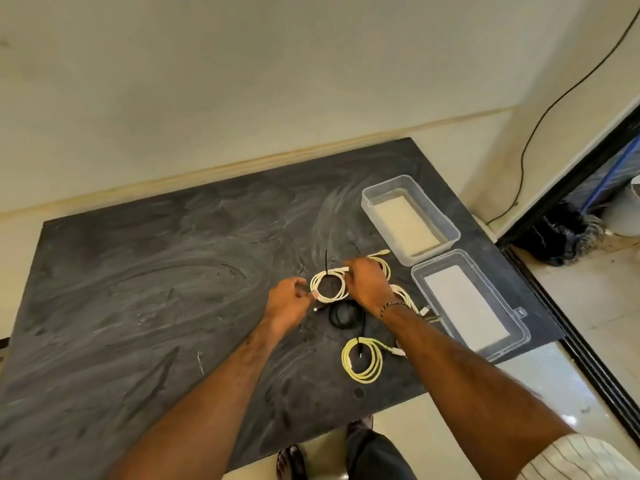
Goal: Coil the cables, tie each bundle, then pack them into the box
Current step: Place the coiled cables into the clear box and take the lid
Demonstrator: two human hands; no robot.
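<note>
A white coiled cable (329, 287) lies on the dark table (138, 271) with a black zip tie (326, 259) sticking up from it. My left hand (289, 299) pinches the coil's left edge. My right hand (367, 284) grips its right side and covers part of another white coil (382, 265). A third white coil (405, 297) shows beside my right wrist. A black coil (343, 315) lies just below my hands. A yellow tied coil (362, 363) rests nearer to me. The clear plastic box (410, 220) stands open at the right.
The box's clear lid (471, 306) lies flat near the table's right edge, below the box. A black wire (540, 126) runs down the wall at the right. A mop head (561, 237) sits on the floor beyond the table. My feet show under the near edge.
</note>
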